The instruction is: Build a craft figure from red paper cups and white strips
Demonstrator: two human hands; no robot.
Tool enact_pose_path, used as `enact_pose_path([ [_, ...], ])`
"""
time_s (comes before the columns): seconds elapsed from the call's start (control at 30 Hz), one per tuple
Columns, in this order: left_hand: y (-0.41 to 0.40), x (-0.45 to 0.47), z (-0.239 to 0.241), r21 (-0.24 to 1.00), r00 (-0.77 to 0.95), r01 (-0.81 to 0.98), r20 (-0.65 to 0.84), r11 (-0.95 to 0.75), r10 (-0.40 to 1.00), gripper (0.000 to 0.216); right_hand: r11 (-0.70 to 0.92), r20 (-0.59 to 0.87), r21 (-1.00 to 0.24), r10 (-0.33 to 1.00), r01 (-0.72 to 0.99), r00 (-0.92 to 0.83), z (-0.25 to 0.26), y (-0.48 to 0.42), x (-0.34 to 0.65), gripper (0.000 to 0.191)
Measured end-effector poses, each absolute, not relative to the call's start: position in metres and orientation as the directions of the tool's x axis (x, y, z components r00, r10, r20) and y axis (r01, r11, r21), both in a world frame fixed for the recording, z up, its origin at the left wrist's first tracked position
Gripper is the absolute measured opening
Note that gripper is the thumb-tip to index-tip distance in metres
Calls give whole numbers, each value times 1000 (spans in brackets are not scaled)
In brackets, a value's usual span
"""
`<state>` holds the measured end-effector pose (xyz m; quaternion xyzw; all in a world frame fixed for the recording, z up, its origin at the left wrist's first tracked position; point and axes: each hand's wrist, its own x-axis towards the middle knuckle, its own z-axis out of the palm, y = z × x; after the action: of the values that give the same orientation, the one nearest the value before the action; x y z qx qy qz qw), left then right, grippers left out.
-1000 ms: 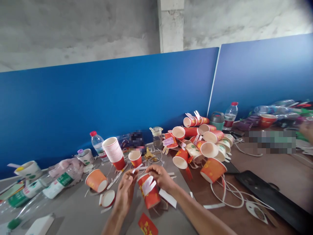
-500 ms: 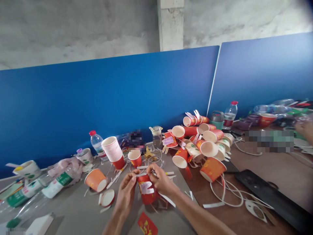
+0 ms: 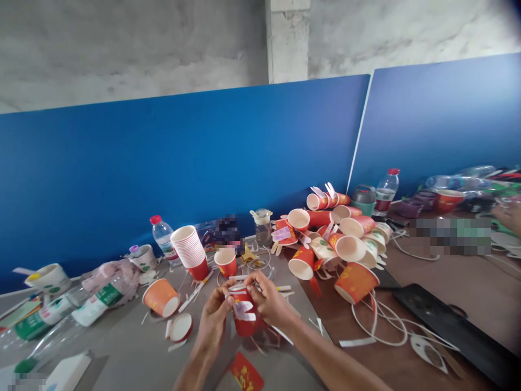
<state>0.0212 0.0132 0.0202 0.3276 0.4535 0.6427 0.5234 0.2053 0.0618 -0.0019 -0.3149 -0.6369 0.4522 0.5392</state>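
Observation:
In the head view a red paper cup (image 3: 246, 327) stands before me, with a pale, two-pronged paper piece (image 3: 244, 310) on its side. Above the cup's top, a thin white paper strip (image 3: 237, 293) runs between my hands. My left hand (image 3: 214, 315) pinches its left end between thumb and finger. From the right, my right hand (image 3: 268, 301) has its fingers closed at the other end, close against the cup, and they hide part of the rim. A red paper piece with gold print (image 3: 247, 372) lies in front of the cup.
Behind stand a stack of paper cups (image 3: 188, 247) and a single cup (image 3: 225, 262). A heap of decorated cups (image 3: 348, 247) lies to the right, near a white cable (image 3: 376, 326). Plastic bottles (image 3: 95, 304) lie left. Another person's hand (image 3: 508, 217) shows far right.
The view has shifted slightly, so things sit a little further right. My hands keep their pinch on the strip over the cup, with only small finger movements.

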Motion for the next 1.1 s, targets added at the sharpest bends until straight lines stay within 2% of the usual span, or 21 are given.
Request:
enact_pose_path([
  [0.23, 14, 21, 19, 922, -230, -387, -62, -33, 971, 68, 423, 421, -905, 876, -46, -237, -5, 62, 204, 16],
  [0.67, 16, 27, 21, 903, -252, -429, -81, -36, 964, 76, 424, 438, -899, 869, -107, -229, 1, 56, 201, 16],
  [1.1, 16, 25, 19, 919, -241, -392, -77, -24, 968, 71, 397, 412, -911, 887, -112, -210, 2, 54, 200, 20],
])
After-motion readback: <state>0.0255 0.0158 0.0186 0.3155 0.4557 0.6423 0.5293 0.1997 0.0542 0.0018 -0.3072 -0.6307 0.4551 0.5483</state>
